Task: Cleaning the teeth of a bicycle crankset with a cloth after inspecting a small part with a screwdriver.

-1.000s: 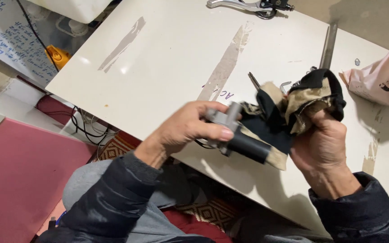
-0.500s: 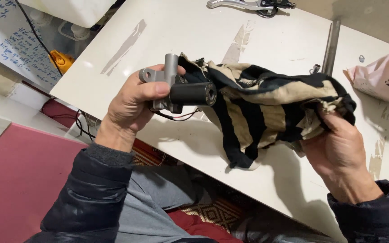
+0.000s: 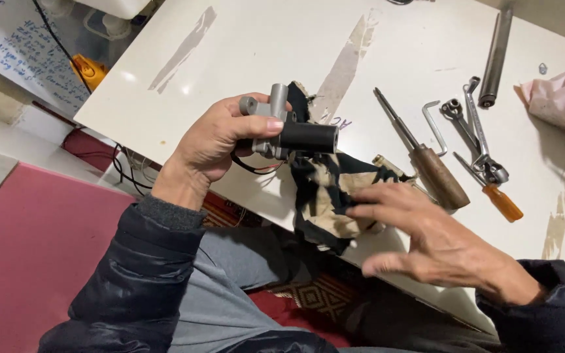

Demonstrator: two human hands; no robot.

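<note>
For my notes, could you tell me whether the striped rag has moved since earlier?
Yes: the striped rag has bunched leftward, uncovering the wooden-handled screwdriver on the white table.

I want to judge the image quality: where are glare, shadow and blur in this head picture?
Head view: soft glare patches lie on the white table near its far left edge; the right hand is slightly motion-blurred at the fingers and casts a faint shadow on the table; the left hand with the grey metal part and the striped rag look sharp; light is even, without hard shadows.
</note>
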